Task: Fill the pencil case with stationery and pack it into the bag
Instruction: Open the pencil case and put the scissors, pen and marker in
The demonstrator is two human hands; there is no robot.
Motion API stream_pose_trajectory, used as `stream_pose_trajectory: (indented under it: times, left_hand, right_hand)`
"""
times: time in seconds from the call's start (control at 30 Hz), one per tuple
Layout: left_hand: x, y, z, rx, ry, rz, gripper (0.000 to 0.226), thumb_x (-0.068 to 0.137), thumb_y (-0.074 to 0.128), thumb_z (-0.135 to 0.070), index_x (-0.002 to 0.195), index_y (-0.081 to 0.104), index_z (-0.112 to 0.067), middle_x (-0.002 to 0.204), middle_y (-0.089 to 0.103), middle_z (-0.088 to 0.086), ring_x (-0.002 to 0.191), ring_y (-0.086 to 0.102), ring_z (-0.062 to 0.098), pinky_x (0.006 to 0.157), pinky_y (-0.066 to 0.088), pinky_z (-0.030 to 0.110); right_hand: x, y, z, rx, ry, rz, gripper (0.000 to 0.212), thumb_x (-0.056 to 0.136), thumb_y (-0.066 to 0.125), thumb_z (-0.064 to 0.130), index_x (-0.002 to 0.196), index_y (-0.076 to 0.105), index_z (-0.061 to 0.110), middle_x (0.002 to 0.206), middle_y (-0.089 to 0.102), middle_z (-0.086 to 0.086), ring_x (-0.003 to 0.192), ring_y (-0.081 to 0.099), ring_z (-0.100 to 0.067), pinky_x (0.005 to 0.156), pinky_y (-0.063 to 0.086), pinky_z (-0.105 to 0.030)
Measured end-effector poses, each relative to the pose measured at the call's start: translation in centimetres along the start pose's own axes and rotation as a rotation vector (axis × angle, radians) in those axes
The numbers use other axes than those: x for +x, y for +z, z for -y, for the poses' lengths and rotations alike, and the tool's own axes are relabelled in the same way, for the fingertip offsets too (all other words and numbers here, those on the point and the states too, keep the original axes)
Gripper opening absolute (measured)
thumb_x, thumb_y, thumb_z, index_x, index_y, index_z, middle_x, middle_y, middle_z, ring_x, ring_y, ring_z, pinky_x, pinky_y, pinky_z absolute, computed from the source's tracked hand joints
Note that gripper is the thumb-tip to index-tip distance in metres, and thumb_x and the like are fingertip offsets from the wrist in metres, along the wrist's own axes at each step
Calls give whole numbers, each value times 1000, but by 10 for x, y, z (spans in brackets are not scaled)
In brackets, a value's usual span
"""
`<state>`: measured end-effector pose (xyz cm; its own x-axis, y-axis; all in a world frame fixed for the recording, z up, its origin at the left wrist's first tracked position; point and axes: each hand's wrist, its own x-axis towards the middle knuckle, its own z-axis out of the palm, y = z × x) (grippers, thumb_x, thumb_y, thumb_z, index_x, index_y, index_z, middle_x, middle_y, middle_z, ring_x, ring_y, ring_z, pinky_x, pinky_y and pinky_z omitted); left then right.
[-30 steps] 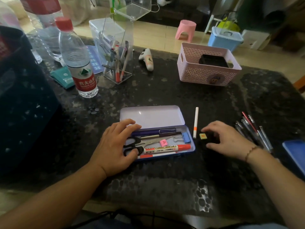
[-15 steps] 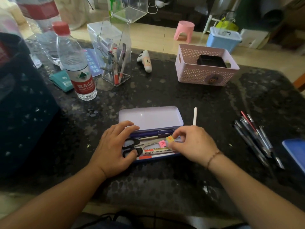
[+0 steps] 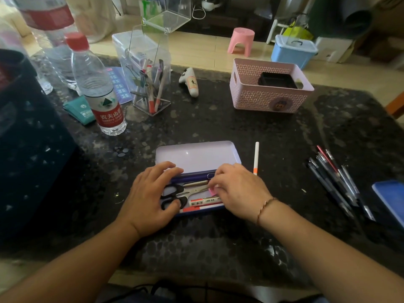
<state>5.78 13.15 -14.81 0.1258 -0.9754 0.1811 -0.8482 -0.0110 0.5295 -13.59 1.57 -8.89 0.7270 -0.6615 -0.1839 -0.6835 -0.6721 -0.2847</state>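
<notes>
You're in a home living room, dark stone table [image 3: 218, 127], pink plastic stool [image 3: 241, 41] on tiled floor beyond it, blue storage box [image 3: 293, 52] beside stool.

pencil case [image 3: 196, 155]: right half of the tray is covered by the right hand [image 3: 238, 190]; left end sits under the left hand [image 3: 150, 197].
scissors [image 3: 175, 193]: handles partly under the left fingers, blade tips behind the right fingers.
pink item [image 3: 212, 190]: only a sliver shows at the right fingertips; cannot tell what it is or whether it is pinched.
marker [image 3: 204, 201]: label print too small to read, right end hidden.
bag [image 3: 26, 149]: dark, cut off by the left edge.
blue object [image 3: 391, 200]: cut off at the right edge, unidentifiable.
</notes>
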Motion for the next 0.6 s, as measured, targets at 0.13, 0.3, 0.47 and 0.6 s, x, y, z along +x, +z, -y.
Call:
stream_pose_trajectory:
  times: [0.13, 0.3, 0.47, 0.6]
  left_hand:
    - [0, 0, -1, -5, 5, -7, 64, 72, 51, -48, 132, 47, -27, 139, 43, -7, 125, 43, 16, 104, 37, 44]
    - [0, 0, 0, 3, -2, 0, 64, 72, 51, -48, 133, 46, -27, 140, 43, -7, 126, 42, 16, 105, 36, 45]
    - [0, 1, 0, 5, -10, 7, 65, 73, 51, -49, 133, 46, -28, 140, 42, -8, 127, 41, 15, 107, 35, 44]
    - [0, 1, 0, -2, -11, 7, 64, 73, 51, -49, 133, 45, -29, 140, 42, -9, 127, 40, 13, 107, 34, 43]
  right_hand:
    - [-3, 6, -3, -54, -61, 24, 27, 96, 50, 32, 119, 63, 30, 118, 57, 6, 111, 47, -14, 92, 48, -33]
    - [-3, -5, -7, 82, -55, 44, 34, 92, 55, 11, 123, 63, 21, 121, 63, -1, 114, 55, -16, 101, 45, -33]
    - [2, -4, -12, 0, -34, 30, 25, 95, 53, 26, 113, 69, 30, 110, 66, 3, 105, 57, -17, 90, 51, -38]
    - [5, -3, -11, -83, -39, 33, 23, 94, 54, 33, 112, 68, 35, 108, 63, 8, 104, 53, -16, 87, 51, -37]
